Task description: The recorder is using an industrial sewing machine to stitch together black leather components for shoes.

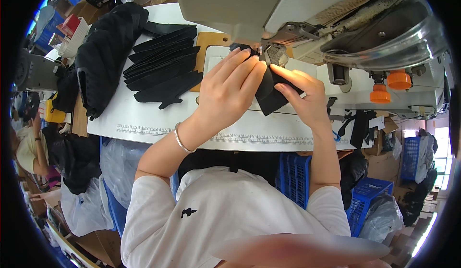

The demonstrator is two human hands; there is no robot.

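A black flat piece of material [272,101] lies under the needle area of a beige sewing machine [228,6]. My left hand [228,85] presses on its left side, fingers bent and close together, with the tips right beside the presser foot [260,50]. On the other side, my right hand [307,95] grips the piece's right edge between thumb and fingers. The part beneath my left fingers is hidden. Left of my left hand, several cut black pieces [161,66] lie fanned in an overlapping row on the white table [113,116].
A bulky black bundle [108,56] rests at the table's left end. A printed ruler strip [269,137] runs along the front edge. Orange knobs [379,95] and a clear curved plastic part [394,52] hang at right. Blue crates [294,176] stand below. Another person [29,148] sits far left.
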